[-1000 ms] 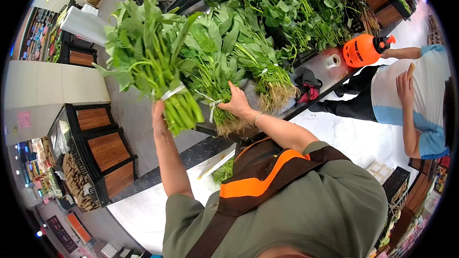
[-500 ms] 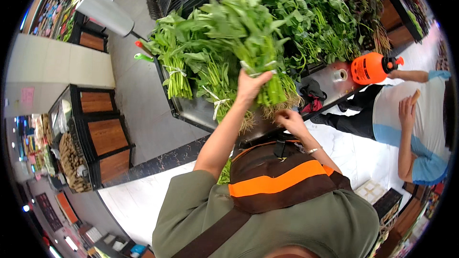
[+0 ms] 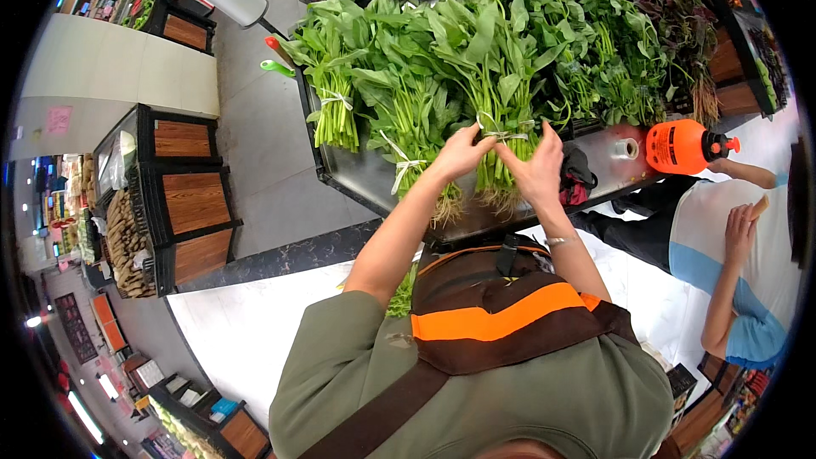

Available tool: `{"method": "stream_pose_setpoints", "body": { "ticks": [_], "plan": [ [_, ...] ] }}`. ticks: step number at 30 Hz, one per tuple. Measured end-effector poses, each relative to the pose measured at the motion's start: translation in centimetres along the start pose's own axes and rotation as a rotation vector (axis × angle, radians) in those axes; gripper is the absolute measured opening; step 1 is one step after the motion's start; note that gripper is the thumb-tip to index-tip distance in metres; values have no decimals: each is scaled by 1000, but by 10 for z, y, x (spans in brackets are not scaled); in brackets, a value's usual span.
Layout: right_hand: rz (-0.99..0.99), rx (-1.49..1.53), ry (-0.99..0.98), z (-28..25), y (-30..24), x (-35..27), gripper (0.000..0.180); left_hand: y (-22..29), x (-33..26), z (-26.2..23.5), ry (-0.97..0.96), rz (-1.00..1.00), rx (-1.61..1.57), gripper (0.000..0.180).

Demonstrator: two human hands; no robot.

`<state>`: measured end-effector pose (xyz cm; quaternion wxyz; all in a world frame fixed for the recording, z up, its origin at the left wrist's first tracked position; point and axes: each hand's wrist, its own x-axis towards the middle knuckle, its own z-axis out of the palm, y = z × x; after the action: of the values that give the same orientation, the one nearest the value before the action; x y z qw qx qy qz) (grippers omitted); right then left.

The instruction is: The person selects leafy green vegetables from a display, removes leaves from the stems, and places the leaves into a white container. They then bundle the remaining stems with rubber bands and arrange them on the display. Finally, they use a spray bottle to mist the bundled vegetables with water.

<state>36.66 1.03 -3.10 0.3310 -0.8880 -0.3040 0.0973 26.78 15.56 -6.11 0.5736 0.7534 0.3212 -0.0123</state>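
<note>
A bunch of leafy greens (image 3: 493, 85) with long stems and whiskery roots lies on the metal counter, leaves away from me. A thin white tie binds its stems. My left hand (image 3: 461, 153) grips the bunch's left side at the tie, finger and thumb pressed to the stems. On the other side my right hand (image 3: 537, 168) clasps the stems, its thumb at the tie and its fingers along the right edge. Two more tied bunches lie to the left: a rooted one (image 3: 406, 136) beside my left wrist and a cut-stem one (image 3: 337, 110) farther out.
Loose greens (image 3: 603, 51) and purple-leaved stalks (image 3: 680, 25) fill the counter's right part. Nearer lie a dark-and-red cloth item (image 3: 578, 178), a tape roll (image 3: 626, 149) and an orange spray bottle (image 3: 677, 146). Another person (image 3: 722, 238) stands at right. Coloured handles (image 3: 277, 67) stick out at the left edge.
The bunch, earlier lifted in my left hand, has come down onto the counter. My right hand has moved up from the roots to the tied stems. The view has shifted slightly.
</note>
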Motion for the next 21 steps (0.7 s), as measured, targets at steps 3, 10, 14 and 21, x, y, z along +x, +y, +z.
{"method": "stream_pose_setpoints", "body": {
  "ticks": [3, 10, 14, 21],
  "plan": [
    [-38, -176, -39, 35, -12, 12, 114, -18, -17, -33, 181, 41, 53, 40],
    [119, -190, -98, 40, -6, 19, 106, -92, -10, -184, 905, -551, 580, 92],
    [180, -190, -225, 32, -3, 31, 108, -128, 12, -225, 599, -661, 542, 128],
    [239, -111, -329, 22, 10, 42, 113, -118, 34, -225, 479, -632, 562, 121]
  ]
}}
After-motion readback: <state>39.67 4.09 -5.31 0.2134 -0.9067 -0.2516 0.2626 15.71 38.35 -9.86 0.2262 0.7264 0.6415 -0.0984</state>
